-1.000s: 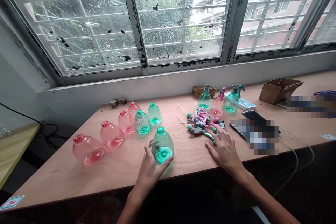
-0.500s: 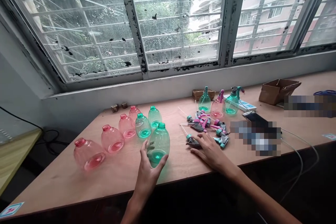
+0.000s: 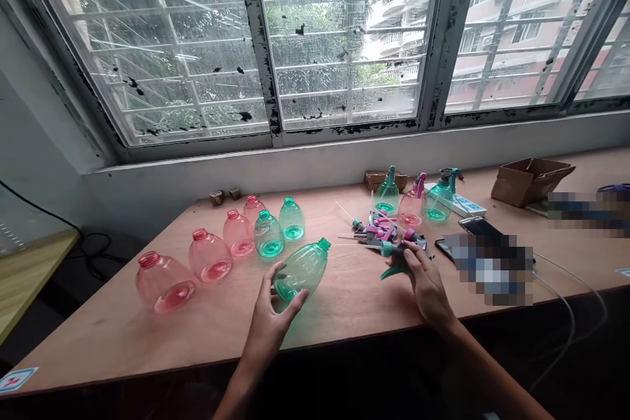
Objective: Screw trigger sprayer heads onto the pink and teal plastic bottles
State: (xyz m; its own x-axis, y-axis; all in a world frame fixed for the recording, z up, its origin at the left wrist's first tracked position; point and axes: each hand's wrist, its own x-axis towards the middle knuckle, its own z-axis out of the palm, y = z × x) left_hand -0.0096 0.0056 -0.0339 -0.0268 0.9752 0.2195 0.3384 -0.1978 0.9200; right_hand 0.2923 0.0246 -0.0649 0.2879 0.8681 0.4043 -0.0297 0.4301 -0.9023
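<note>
My left hand (image 3: 276,312) is closed round the lower part of a clear green bottle (image 3: 306,269), which tilts with its open neck to the right. My right hand (image 3: 427,283) grips a spray head (image 3: 392,256) with a green collar and a green trigger; its thin clear tube points left toward the bottle's neck, apart from it. Behind that hand lies a pile of pink, green and dark spray heads (image 3: 381,226). Left of the held bottle stand two green bottles (image 3: 269,239) and several pink bottles (image 3: 210,259), all without tops.
Three spray bottles with heads fitted (image 3: 411,205) stand at the back, near a small brown box (image 3: 378,179) and a white box (image 3: 470,205). To the right are a phone (image 3: 480,230), white cables (image 3: 566,295) and an open cardboard box (image 3: 529,184). The table's front edge runs below my hands.
My right hand has lifted a green spray head from the pile and turned its tube leftward. The green bottle in my left hand has tipped from upright toward the right.
</note>
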